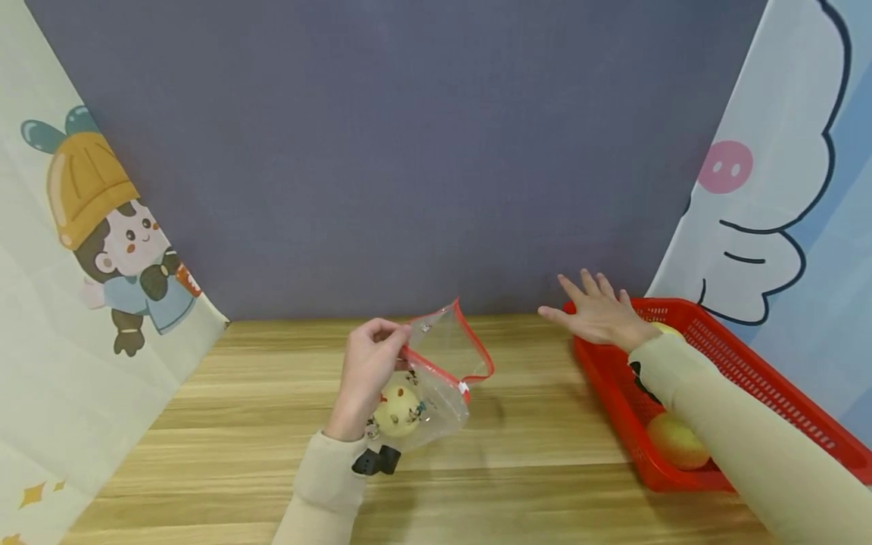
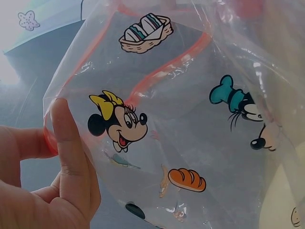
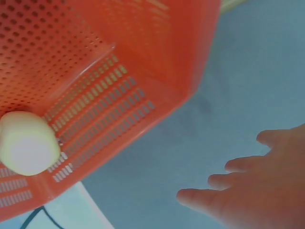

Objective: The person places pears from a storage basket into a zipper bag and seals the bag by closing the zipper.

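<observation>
Cream sleeves [image 1: 756, 446] cross the counter [image 1: 531, 484]: left of the basket [image 1: 621, 428], the left hand [image 1: 370, 367] pinches a bag [image 1: 443, 409] holding a fruit [image 1: 397, 415]; by the basket's far left corner, the right hand [image 1: 602, 314] splays wide. Two apples [image 1: 676, 445] lie in the basket.

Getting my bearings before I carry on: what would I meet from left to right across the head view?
Printed figure in a yellow hat, left hand, clear bag with red edging, right hand, red basket.

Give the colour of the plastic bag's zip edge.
The zip edge is red; the head view shows it best.
</observation>
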`<state>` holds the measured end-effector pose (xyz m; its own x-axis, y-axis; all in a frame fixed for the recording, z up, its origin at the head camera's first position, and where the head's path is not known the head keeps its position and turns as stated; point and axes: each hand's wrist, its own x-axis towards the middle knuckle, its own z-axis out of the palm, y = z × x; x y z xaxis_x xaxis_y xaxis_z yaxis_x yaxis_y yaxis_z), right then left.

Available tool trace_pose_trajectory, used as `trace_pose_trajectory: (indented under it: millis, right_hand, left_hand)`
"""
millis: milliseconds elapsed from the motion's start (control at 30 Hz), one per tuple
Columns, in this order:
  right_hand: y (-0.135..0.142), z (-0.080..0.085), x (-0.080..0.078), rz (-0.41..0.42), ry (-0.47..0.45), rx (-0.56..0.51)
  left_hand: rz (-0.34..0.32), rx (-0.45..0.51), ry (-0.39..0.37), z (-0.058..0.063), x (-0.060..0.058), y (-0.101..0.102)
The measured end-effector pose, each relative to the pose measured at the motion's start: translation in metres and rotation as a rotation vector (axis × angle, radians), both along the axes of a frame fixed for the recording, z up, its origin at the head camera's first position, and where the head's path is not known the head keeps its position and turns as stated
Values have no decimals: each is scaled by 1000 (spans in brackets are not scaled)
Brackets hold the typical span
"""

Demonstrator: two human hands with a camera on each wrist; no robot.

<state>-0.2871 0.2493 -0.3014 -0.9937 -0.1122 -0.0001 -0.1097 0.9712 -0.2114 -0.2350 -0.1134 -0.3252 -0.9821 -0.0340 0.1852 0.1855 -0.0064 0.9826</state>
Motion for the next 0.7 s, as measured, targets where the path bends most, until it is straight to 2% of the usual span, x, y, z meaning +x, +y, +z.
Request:
trace_pose_trajectory:
  millis: [700]
  right_hand:
    - [46,-11,-20,-84,-48,-27]
  left_hand:
    - [9,-11,2,0,0,2]
